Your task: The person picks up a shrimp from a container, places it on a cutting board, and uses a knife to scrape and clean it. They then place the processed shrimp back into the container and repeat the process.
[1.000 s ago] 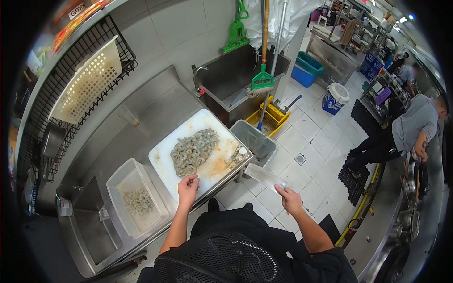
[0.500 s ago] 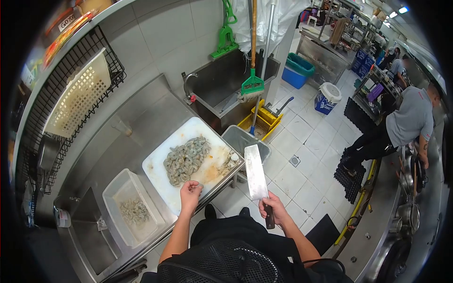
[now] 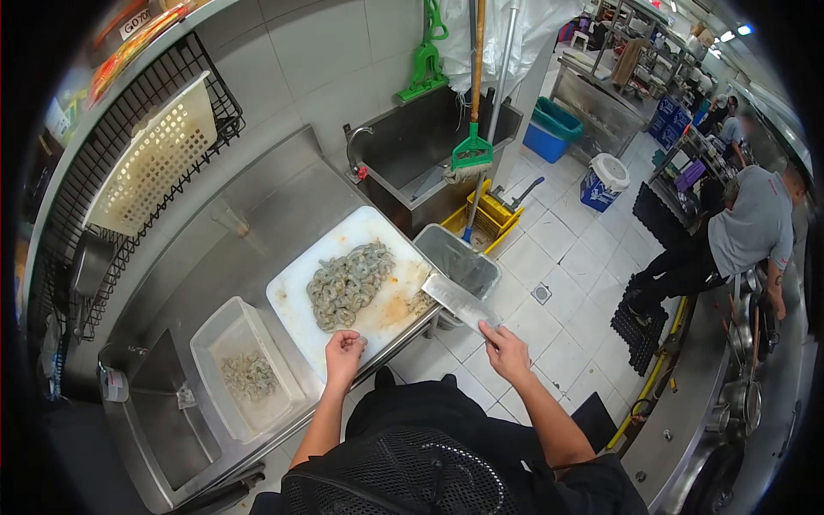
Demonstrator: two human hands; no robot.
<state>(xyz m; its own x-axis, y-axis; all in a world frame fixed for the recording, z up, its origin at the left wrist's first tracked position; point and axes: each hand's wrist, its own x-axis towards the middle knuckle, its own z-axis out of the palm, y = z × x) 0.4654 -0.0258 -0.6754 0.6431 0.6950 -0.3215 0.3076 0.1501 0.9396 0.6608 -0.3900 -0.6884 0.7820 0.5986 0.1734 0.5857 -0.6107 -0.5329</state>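
My right hand (image 3: 508,352) is wrapped round the handle of a cleaver (image 3: 463,306). The cleaver's wide blade points up and left, its tip over the right corner of a white cutting board (image 3: 290,300). On that board lies a pile of grey raw shrimp (image 3: 348,283), with a small heap of scraps (image 3: 418,304) near the blade. My left hand (image 3: 345,350) is closed in a pinch at the board's near edge, just below the pile. What its fingertips hold, if anything, cannot be made out. Left of the board, a plastic tub (image 3: 206,339) contains more shrimp (image 3: 249,376).
A grey bin (image 3: 485,283) stands below the board's right corner, beside a yellow mop bucket (image 3: 498,219). Sinks (image 3: 176,412) lie at left and behind. A rack (image 3: 215,103) hangs on the wall. A co-worker (image 3: 751,223) stands at the right counter.
My right hand has swung the cleaver from upright to slanting left, bringing its tip to the board's corner. The scraps there are now partly behind the blade. My left hand has barely moved.
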